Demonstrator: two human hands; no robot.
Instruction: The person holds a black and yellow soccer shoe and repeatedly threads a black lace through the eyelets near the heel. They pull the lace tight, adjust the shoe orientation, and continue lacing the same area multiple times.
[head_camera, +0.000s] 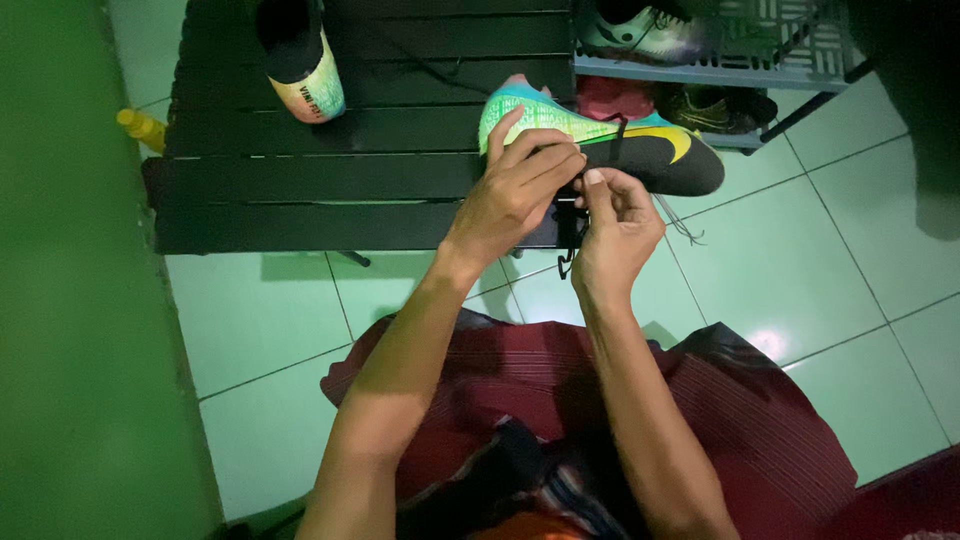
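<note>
A green, turquoise and black sports shoe (650, 145) lies on its side at the right end of a black slatted table (300, 190). My left hand (515, 185) rests over the shoe's upper, fingers curled on the lacing area. Just right of it, my right hand (612, 230) pinches a black lace (570, 245) that hangs down from the shoe. A loose lace end (682, 228) trails off the table edge.
A second matching shoe (300, 60) stands at the table's far left. A yellow bottle (142, 127) sits by the green wall. A grey rack (720, 60) at the back right holds more shoes. The floor is pale green tile; dark red cloth covers my lap.
</note>
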